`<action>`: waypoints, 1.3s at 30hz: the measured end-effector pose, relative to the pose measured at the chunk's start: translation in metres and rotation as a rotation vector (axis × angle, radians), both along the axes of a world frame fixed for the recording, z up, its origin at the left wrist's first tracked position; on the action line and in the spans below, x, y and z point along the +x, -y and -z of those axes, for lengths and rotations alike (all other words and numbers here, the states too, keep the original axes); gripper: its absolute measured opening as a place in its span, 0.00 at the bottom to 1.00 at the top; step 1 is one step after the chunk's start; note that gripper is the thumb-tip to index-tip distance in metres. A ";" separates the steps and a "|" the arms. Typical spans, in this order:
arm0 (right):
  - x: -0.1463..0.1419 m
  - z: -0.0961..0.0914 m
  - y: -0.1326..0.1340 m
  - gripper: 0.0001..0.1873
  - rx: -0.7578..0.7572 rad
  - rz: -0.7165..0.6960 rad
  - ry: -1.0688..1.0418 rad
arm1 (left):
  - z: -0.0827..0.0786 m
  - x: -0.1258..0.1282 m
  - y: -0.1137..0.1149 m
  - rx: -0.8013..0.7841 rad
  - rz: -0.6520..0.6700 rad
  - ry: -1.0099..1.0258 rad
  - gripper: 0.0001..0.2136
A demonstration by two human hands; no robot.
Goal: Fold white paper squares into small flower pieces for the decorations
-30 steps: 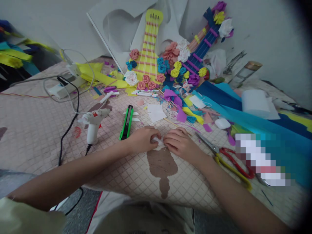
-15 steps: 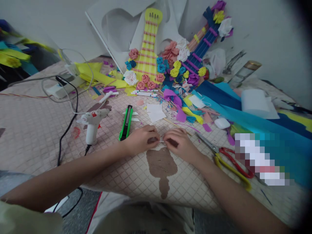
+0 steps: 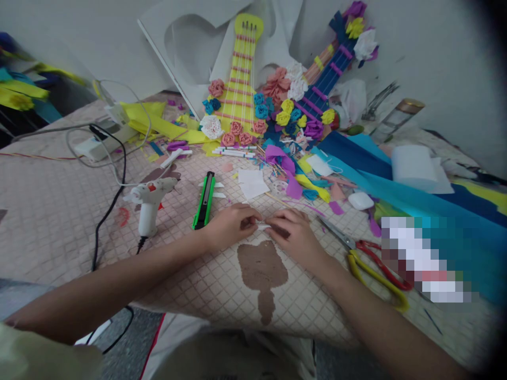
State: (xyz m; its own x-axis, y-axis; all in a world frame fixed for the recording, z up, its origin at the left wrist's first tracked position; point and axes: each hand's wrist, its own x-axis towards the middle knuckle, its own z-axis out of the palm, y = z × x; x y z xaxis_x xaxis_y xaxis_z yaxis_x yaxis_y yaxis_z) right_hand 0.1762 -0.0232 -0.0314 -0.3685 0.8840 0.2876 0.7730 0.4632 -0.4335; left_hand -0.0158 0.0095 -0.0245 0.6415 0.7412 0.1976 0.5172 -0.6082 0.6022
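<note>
My left hand [image 3: 229, 226] and my right hand [image 3: 292, 232] meet over a quilted pink cloth [image 3: 59, 221], fingers pinched together on a small white paper piece [image 3: 262, 226] held between them. A green utility knife [image 3: 205, 199] lies just left of my left hand. Scissors with red and yellow handles [image 3: 370, 258] lie to the right of my right hand. A white glue gun [image 3: 149, 203] stands further left, its black cord trailing toward me.
White paper squares [image 3: 252, 182] and coloured scraps lie beyond my hands. A yellow paper guitar [image 3: 240, 79] and a blue one [image 3: 330, 66] with paper flowers lean at the back. Blue sheets [image 3: 400, 195], a white roll [image 3: 415, 166] and a power strip [image 3: 101, 142] lie around.
My fingers have shifted slightly on the white paper piece, which now shows a little more between both hands. Nothing else has moved.
</note>
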 end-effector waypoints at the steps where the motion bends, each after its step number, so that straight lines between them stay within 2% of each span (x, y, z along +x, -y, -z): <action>1: 0.000 0.000 0.000 0.06 -0.015 -0.001 -0.020 | 0.000 0.000 0.000 -0.021 -0.001 0.010 0.08; 5: -0.001 0.001 -0.002 0.03 -0.072 -0.005 -0.091 | -0.002 -0.002 0.001 -0.073 0.011 0.033 0.09; 10: -0.002 -0.001 -0.002 0.01 -0.100 -0.030 -0.143 | -0.007 0.000 0.002 -0.020 0.062 0.030 0.09; 13: -0.001 -0.003 -0.003 0.02 -0.105 -0.005 -0.188 | -0.008 0.004 0.004 -0.039 -0.019 0.020 0.08; 16: 0.000 -0.005 -0.004 0.08 -0.103 0.012 -0.240 | -0.008 0.008 0.007 -0.062 -0.137 0.026 0.09; 18: 0.001 -0.005 -0.004 0.08 -0.104 -0.010 -0.249 | -0.008 0.009 0.009 -0.056 -0.154 0.046 0.09; 22: 0.002 -0.003 -0.006 0.05 -0.071 -0.030 -0.278 | -0.007 0.009 0.010 -0.041 -0.132 0.086 0.09; 36: 0.004 -0.006 -0.005 0.06 -0.007 0.019 -0.367 | -0.004 0.005 0.010 -0.115 -0.122 0.159 0.10; 39: 0.004 -0.005 -0.006 0.07 -0.006 -0.007 -0.379 | -0.002 0.004 0.009 -0.113 -0.119 0.187 0.09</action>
